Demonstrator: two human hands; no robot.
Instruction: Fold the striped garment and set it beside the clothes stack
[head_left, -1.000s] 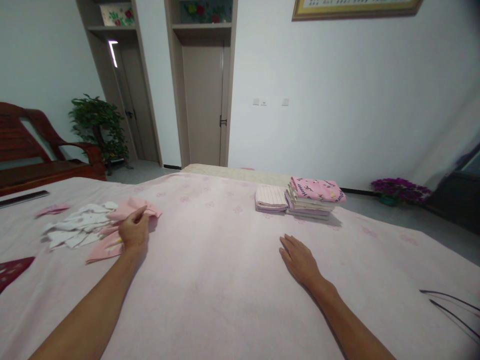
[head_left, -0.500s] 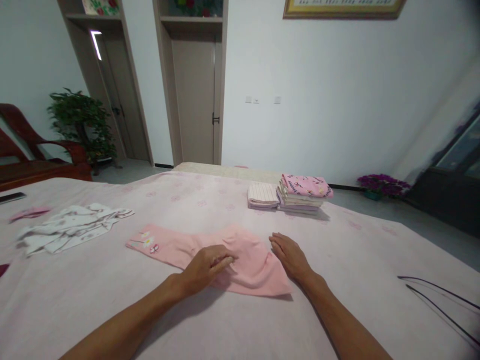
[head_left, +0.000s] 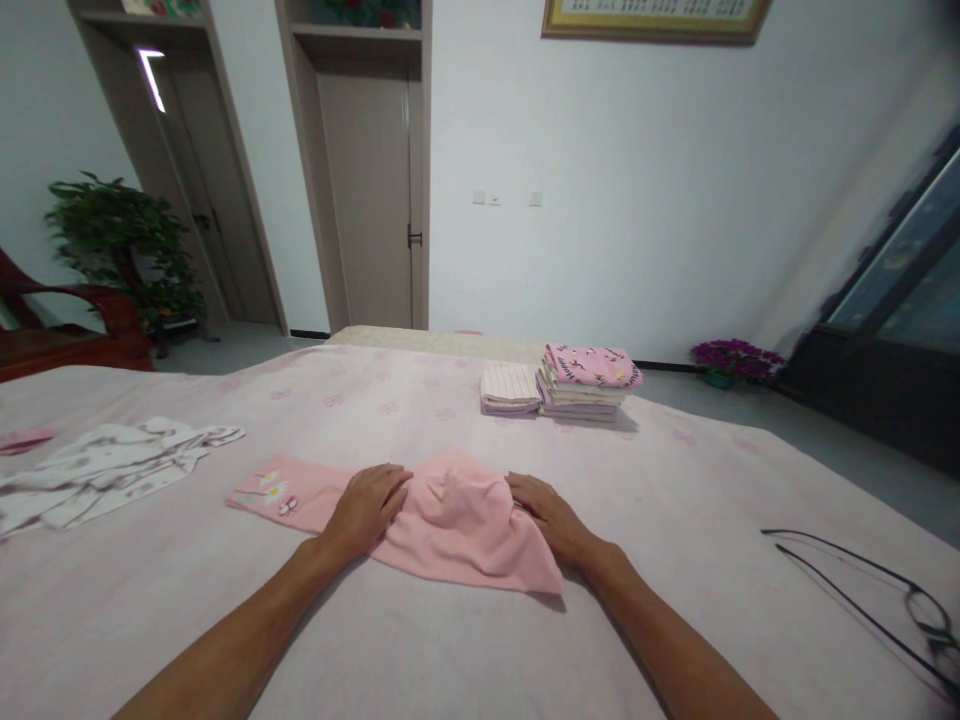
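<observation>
A pink garment (head_left: 461, 530) with white daisies and a bow-like decoration on its narrow left end lies in front of me on the bedspread. Its middle rises in wrinkles between my hands. My left hand (head_left: 371, 510) rests flat across the narrower part, fingers stretched out and palm down. At the garment's right edge is my right hand (head_left: 547, 515), its fingers extended and their tips touching the cloth; its thumb is mostly hidden. One lower corner of the garment sticks out below my right wrist.
Folded clothes stand in a tall stack (head_left: 589, 385) beside a lower striped pile (head_left: 510, 388) at the far side. Left lies a crumpled white patterned cloth (head_left: 120, 465), with a pink item (head_left: 26, 440) behind it. Eyeglasses (head_left: 855, 565) lie at right on the pale pink bedspread (head_left: 420, 655).
My left hand has moved left and flattened onto the garment. My right hand now touches its right edge, and the cloth between them is more bunched. The view has shifted right.
</observation>
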